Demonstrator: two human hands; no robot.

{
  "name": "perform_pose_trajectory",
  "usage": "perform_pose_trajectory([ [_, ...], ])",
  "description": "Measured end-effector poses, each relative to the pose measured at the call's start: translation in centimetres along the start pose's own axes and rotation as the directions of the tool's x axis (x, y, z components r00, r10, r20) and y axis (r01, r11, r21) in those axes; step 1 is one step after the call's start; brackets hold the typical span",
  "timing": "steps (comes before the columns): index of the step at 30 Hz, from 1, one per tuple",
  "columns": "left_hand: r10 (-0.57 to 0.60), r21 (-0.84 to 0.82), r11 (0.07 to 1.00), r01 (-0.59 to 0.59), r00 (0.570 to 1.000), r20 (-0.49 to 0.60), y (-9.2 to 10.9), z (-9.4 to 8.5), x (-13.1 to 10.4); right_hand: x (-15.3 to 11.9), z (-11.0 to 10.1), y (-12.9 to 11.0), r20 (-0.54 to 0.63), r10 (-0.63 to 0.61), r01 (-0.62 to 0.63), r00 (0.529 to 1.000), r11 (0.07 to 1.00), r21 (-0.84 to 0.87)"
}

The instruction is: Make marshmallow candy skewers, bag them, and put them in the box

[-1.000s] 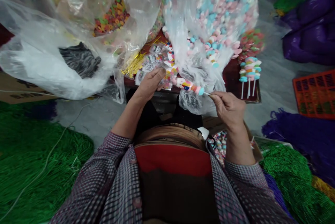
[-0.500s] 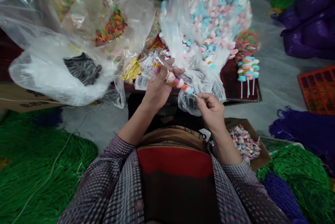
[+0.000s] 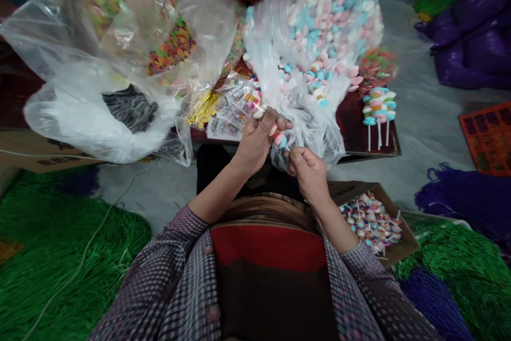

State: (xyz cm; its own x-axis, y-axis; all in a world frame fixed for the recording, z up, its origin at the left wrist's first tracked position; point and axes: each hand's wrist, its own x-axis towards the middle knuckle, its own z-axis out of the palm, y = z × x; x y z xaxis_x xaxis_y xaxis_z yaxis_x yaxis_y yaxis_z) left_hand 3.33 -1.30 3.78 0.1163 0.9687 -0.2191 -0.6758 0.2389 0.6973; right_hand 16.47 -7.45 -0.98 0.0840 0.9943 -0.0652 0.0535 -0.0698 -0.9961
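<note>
Pink candy skewer (image 3: 278, 138), left hand (image 3: 257, 141) now lower

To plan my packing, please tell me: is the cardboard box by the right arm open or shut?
Open: the box shows sweets through its top.

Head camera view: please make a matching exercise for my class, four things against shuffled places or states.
1. Left hand
2. Right hand
3. Cardboard box
4. Orange crate

A. full of wrapped sweets
B. around the sweets on a candy stick
C. at the view's right edge
D. at that candy stick's lower end

Pairs: 1-B, 2-D, 3-A, 4-C
</note>
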Motion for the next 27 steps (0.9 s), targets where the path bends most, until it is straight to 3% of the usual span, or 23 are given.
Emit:
perform_pose_trajectory([
  [4, -0.009, -0.029, 0.999, 0.012, 0.995, 0.096, -0.1, -0.7, -0.2, 0.5, 0.6, -0.4, 0.023, 0.044, -0.047, 0.999, 0.982, 0.181],
  [7, -0.03, -0.065, 0.997, 0.035, 0.996, 0.084, 1.4, -1.1, -0.2, 0.7, 0.3, -0.4, 0.012, 0.041, -0.042, 0.999, 0.978, 0.202],
  [11, 0.036, -0.086, 0.996, -0.037, 0.999, -0.005, 3.1, -1.0, 0.1, 0.5, -0.4, -0.1, 0.007, -0.015, 0.015, 1.0, 1.0, 0.011],
  [15, 0.034, -0.097, 0.994, -0.044, 0.993, -0.11, 2.8, -0.7, 0.6, 0.2, -0.5, 0.0, -0.059, -0.194, 0.171, 0.979, 0.946, -0.277],
  [18, -0.008, -0.119, 0.993, -0.005, 0.994, -0.107, 2.3, -0.8, 0.8, -0.1, -0.4, 0.0, -0.102, -0.259, 0.208, 0.96, 0.912, -0.353],
  [20, -0.047, -0.111, 0.993, 0.038, 0.995, -0.084, 2.3, -1.0, 0.9, -0.2, -0.3, -0.1, -0.075, -0.135, 0.116, 0.988, 0.969, -0.216],
  [22, -0.076, -0.107, 0.992, 0.069, 0.995, -0.062, 2.5, -1.4, 1.1, -0.3, -0.2, -0.5, 0.061, 0.082, -0.085, 0.995, 0.996, 0.033],
  [24, -0.1, -0.116, 0.989, 0.095, 0.994, -0.042, 2.6, -2.0, 1.3, -0.3, -0.2, -1.0, 0.272, 0.246, -0.311, 0.93, 0.922, 0.229],
  [27, -0.143, -0.122, 0.982, 0.141, 0.99, -0.003, 2.4, -2.7, 1.5, -0.1, 0.1, -1.6, 0.469, 0.309, -0.487, 0.827, 0.812, 0.323],
])
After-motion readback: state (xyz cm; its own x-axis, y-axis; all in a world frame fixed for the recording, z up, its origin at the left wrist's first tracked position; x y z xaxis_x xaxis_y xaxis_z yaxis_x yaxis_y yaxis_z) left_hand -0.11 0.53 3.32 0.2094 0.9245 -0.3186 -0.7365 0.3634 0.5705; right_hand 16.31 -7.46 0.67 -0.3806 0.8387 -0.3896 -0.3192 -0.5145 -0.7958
